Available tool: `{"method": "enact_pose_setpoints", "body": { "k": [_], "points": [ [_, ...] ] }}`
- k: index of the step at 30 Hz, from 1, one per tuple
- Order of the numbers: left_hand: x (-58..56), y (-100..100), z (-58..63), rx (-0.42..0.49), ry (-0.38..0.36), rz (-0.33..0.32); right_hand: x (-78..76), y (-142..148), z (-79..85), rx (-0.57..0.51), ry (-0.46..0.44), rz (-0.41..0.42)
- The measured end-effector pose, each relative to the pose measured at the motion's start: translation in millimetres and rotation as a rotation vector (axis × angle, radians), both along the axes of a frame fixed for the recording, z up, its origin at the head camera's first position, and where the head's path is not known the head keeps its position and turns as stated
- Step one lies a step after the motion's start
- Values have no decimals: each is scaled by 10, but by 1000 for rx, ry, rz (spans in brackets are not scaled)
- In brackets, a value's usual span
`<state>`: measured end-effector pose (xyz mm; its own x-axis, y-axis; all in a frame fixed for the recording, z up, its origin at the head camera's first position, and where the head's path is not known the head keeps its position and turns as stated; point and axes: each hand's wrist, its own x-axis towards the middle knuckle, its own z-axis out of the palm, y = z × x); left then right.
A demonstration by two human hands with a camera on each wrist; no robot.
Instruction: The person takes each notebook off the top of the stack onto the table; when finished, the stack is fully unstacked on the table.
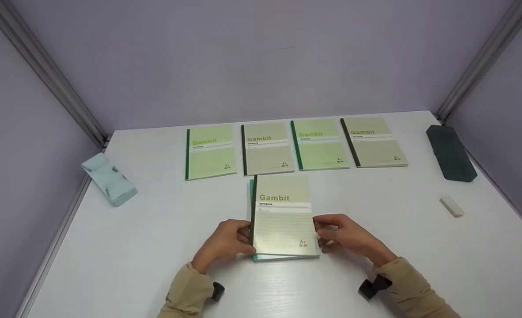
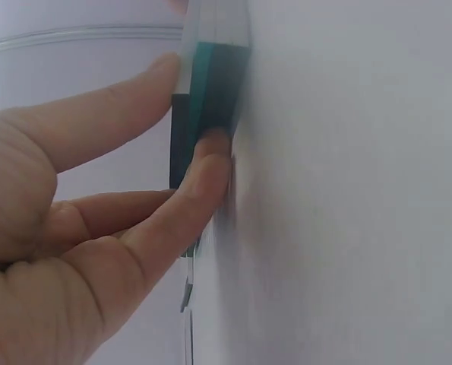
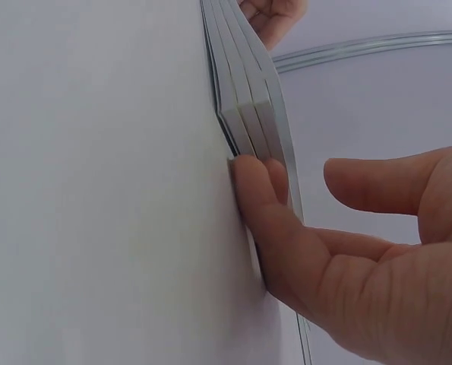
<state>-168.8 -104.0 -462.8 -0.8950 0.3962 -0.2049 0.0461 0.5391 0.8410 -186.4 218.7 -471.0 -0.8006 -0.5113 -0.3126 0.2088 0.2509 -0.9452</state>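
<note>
A small stack of notebooks lies near the middle of the table, topped by a beige Gambit notebook with a dark spine. Beneath it, a green-spined notebook sticks out slightly askew. My left hand grips the stack's left side, thumb at the near corner and fingers along the spines. On the opposite side my right hand touches the page edges with its fingertips. The right wrist view shows that thumb standing apart from the covers.
Behind the stack lie a row of green notebooks and beige notebooks, alternating. A pale blue case lies far left. At the right are a dark green case and a white eraser. Walls enclose the table's back and sides.
</note>
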Motion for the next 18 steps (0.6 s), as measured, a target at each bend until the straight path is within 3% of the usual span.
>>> {"method": "enact_pose_setpoints", "body": {
  "k": [10,18],
  "points": [
    [-9,-70,-5,57,-59,28,9,-11,2,-16,-21,0],
    [-45,-213,56,366,-255,35,14,8,14,-3,-39,-18]
  ]
}}
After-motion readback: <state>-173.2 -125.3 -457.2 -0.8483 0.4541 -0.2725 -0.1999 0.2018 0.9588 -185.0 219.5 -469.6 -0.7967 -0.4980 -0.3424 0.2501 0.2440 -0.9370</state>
